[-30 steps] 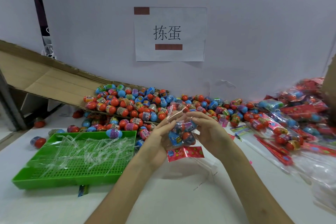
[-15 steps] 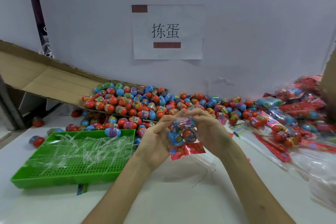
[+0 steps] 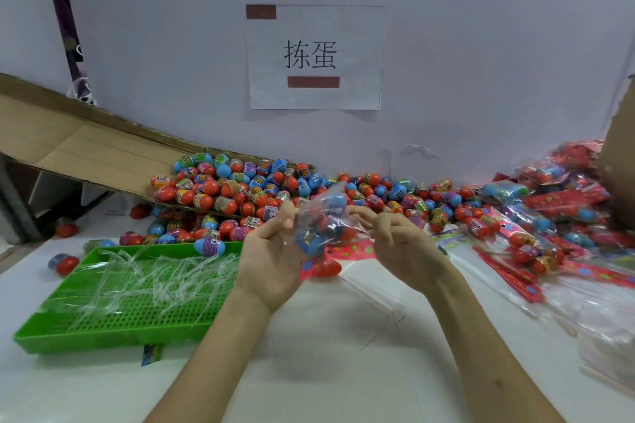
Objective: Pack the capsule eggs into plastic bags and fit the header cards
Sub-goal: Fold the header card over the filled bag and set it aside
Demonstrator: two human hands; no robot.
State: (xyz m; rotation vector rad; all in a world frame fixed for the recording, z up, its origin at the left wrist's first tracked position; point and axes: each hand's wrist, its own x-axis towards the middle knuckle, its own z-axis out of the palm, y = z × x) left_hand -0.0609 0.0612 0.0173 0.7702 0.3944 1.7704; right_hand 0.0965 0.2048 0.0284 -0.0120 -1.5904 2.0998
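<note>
Bag [image 3: 326,220] motion-blurred, egg count inside n/a. Card [image 3: 352,248] below it partly hidden by left hand [image 3: 271,257] + bag. Right hand [image 3: 402,244] fingertips blur into the film, grip pts unclear. Egg pile [image 3: 240,189] labels too small to read. Packed bags [image 3: 549,216] smeared, cut by right edge; box [image 3: 618,165] too. Cardboard [image 3: 68,144] cut at left edge. Slip [image 3: 151,354] mostly under tray [image 3: 113,336].

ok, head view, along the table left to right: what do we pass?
Stray capsule egg → green tray → left hand → plastic bag of eggs, pinched from both sides → right hand → pile of packed bags.
</note>
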